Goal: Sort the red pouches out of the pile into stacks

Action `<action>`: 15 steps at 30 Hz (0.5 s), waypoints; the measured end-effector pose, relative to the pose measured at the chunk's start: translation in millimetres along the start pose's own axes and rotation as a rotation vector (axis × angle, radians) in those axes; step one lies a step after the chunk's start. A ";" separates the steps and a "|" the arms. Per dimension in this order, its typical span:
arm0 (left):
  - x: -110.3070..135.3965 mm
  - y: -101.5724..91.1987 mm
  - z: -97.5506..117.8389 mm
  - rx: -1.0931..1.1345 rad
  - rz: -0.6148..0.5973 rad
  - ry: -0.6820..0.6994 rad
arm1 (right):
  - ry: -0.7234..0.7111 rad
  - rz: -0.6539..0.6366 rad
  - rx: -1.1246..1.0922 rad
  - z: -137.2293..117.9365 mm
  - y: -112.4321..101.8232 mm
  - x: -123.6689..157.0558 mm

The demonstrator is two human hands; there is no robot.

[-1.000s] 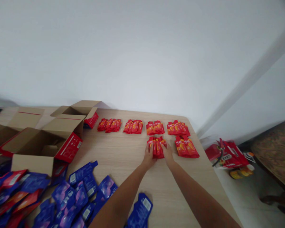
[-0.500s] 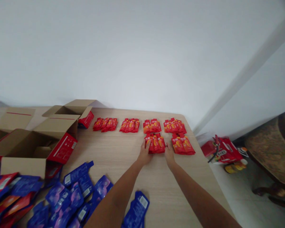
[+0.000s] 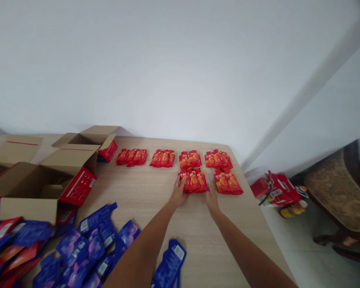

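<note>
A row of red pouches (image 3: 193, 182) with orange pictures on them lies on the table, between my two hands. My left hand (image 3: 179, 194) grips the left edge of this pile, its thumb over the outermost pouch. At the right edge, my right hand (image 3: 211, 198) presses its fingers against the side; part of its grip is hidden. Just right of it is another red pile (image 3: 228, 182). Behind my hands lie more red pouch piles, one (image 3: 190, 159) straight ahead and one (image 3: 218, 159) to the right.
Two further red piles (image 3: 162, 158) (image 3: 132, 157) lie along the wall side. Open cardboard boxes (image 3: 28, 210) stand at the left. Blue pouches (image 3: 73, 250) are heaped in front of them, and a few blue pouches (image 3: 171, 264) lie near my left forearm. A chair (image 3: 339, 188) stands beyond the table's right edge.
The whole view has shifted a little to the left. My hands stay at the two sides of the same red pile, which keeps its place among the others.
</note>
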State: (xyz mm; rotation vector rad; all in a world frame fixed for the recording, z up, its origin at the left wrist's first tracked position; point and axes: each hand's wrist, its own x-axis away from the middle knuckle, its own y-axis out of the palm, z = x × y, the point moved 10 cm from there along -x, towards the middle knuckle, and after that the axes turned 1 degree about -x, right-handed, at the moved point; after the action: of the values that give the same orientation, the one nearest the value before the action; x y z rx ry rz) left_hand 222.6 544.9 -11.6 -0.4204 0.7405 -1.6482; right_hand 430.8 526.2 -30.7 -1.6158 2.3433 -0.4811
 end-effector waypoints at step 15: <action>71.8 -35.7 14.6 0.136 -0.004 -0.292 | 0.120 -0.094 -0.022 7.2 -44.4 116.8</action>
State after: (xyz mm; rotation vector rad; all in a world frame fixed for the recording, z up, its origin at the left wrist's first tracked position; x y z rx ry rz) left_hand 190.2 474.6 14.0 -0.5502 0.4079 -1.5864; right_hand 430.5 401.4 -21.6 -1.7599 2.3727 -0.5899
